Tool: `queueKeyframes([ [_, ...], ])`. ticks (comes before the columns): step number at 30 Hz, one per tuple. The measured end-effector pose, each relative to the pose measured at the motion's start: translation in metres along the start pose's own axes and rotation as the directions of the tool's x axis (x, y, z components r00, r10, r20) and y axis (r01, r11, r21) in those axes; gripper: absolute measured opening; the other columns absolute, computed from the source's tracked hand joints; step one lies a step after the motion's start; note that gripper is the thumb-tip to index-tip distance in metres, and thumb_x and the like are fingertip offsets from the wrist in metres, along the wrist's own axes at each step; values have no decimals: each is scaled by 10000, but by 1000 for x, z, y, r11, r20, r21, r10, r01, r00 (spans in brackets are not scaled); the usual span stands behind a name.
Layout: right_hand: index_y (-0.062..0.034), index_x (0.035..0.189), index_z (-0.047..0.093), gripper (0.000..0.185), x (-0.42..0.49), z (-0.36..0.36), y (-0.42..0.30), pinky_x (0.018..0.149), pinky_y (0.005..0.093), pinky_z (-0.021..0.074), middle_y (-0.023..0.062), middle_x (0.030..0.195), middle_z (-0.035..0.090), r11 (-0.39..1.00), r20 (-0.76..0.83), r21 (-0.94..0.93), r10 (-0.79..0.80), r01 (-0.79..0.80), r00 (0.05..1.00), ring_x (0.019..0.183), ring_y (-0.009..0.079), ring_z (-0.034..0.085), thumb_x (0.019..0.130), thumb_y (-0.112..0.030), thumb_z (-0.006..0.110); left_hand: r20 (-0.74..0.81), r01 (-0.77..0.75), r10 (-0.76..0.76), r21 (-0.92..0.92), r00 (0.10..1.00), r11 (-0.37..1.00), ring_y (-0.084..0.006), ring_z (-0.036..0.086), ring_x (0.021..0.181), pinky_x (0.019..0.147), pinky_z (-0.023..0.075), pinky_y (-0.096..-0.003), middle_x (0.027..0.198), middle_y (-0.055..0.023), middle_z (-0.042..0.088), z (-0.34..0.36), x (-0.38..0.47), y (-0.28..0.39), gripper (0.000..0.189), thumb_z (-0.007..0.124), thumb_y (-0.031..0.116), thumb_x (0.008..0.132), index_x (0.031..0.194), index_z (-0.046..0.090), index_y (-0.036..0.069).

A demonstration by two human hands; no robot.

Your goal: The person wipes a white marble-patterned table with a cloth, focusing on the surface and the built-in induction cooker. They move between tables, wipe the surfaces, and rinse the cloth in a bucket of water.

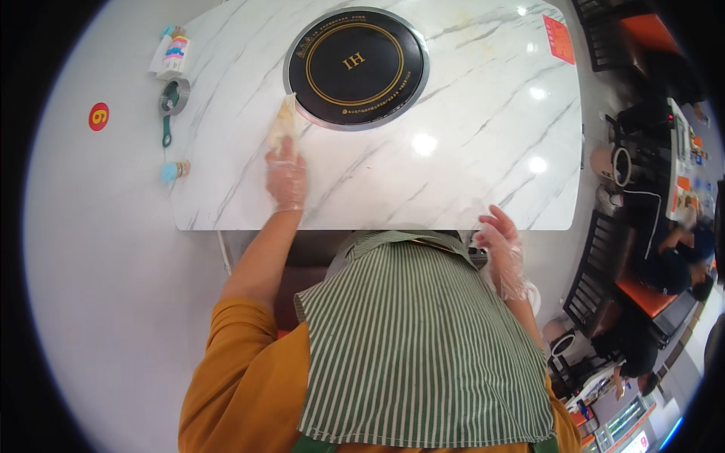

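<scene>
My left hand [287,178], in a clear plastic glove, presses a pale, yellowish cloth [284,125] on the white marble-patterned table [385,175]. The cloth's far tip reaches the metal rim of a round black induction cooktop [354,68] set into the tabletop. My right hand [501,243], gloved in the same clear plastic, hovers at the table's near edge on the right. Its fingers are loosely bent and apart, with nothing seen in them.
Along the table's left edge stand a tissue pack [174,55], a grey-rimmed round item [174,96] with a green handle [166,132], and a blue-capped jar [177,170]. A red printed sheet [559,39] lies at the far right corner. Chairs [592,272] and seated people [662,243] are to the right.
</scene>
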State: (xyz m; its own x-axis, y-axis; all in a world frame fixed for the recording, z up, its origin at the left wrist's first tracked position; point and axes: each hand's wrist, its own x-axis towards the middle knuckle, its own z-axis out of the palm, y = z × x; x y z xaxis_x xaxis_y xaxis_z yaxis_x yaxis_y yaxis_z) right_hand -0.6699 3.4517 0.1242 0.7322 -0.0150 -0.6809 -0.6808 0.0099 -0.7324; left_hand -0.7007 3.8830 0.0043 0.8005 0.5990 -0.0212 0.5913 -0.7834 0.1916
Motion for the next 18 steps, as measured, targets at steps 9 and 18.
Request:
queueKeyframes([
  [9,-20,1338,534,431,31,-130,7,655,237,501,84,1081,657,996,-62,89,14,-8,998,723,107,612,921,-89,618,119,-530,574,-269,810,804,-314,617,826,691,526,-436,1202,-190,536,53,-136,244,567,610,241,860,1414,520,161],
  [18,-13,1285,579,378,59,-199,-72,648,240,505,90,1026,677,957,-104,57,-279,286,955,723,114,613,921,-100,631,587,138,665,-788,462,599,-323,625,999,920,490,-372,1156,-217,649,36,-172,418,498,556,405,956,1280,578,28],
])
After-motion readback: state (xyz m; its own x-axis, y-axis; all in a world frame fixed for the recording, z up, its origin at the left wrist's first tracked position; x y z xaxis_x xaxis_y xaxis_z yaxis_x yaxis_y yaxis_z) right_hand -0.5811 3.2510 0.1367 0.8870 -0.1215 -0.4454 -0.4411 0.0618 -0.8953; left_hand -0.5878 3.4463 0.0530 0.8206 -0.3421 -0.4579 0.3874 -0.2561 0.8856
